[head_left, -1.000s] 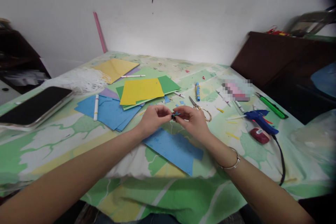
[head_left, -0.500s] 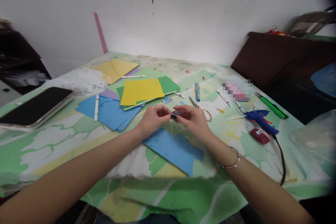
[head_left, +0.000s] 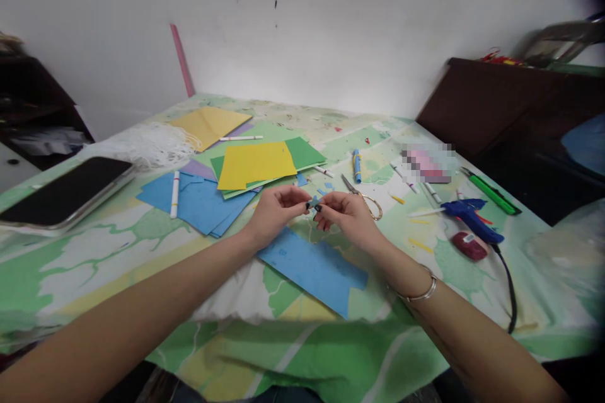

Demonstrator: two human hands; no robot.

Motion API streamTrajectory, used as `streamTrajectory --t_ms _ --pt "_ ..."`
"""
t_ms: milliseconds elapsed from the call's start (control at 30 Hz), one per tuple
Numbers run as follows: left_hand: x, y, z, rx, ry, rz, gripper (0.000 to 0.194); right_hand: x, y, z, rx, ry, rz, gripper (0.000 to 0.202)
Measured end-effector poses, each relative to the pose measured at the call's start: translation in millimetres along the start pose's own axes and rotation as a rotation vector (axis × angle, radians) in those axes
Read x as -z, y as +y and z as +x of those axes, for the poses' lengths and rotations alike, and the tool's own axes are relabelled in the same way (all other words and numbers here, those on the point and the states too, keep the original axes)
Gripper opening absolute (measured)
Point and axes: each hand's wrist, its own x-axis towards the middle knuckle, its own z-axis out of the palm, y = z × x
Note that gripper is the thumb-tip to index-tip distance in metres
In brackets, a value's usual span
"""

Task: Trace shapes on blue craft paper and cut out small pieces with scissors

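Observation:
Between my two hands a small blue star-shaped cutout (head_left: 315, 201) is pinched at its edges. My left hand (head_left: 275, 211) grips its left side with thumb and fingers, and my right hand (head_left: 347, 214) grips its right side. The fingertips partly cover it. Just below lies a blue foam sheet (head_left: 312, 271) with an uneven cut edge. A pair of scissors (head_left: 371, 203) with gold handles rests open behind my right hand. Small blue scraps (head_left: 325, 189) are scattered behind my fingers.
Blue sheets (head_left: 203, 204) with a white marker (head_left: 174, 194) lie left, yellow sheets (head_left: 258, 162) behind. A phone (head_left: 69, 192) and white strings (head_left: 146, 146) are far left. At right are a blue glue gun (head_left: 470, 217), a green cutter (head_left: 491, 194) and a dark red object (head_left: 469, 245).
My fingers have shifted slightly on the small blue cutout, which now faces me more and shows more of its star shape. The things on the table stay where they were.

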Motion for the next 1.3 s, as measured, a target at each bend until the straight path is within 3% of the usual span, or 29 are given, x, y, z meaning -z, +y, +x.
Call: streamTrajectory --t_ms 300,767,1300 --pt "1.1 -1.4 0.0 0.062 -0.011 -0.029 0.010 0.9 -0.4 -0.3 -0.014 -0.026 0.007 0.021" --pt "-0.6 -5.0 0.5 0.168 -0.027 -0.211 0.014 -4.9 0.7 -2.0 0.010 0.013 -0.041 0.020" --pt "-2.5 0.8 -3.2 -0.059 -0.029 0.054 0.008 -6.8 -2.4 -3.6 0.033 0.121 -0.199 0.010"
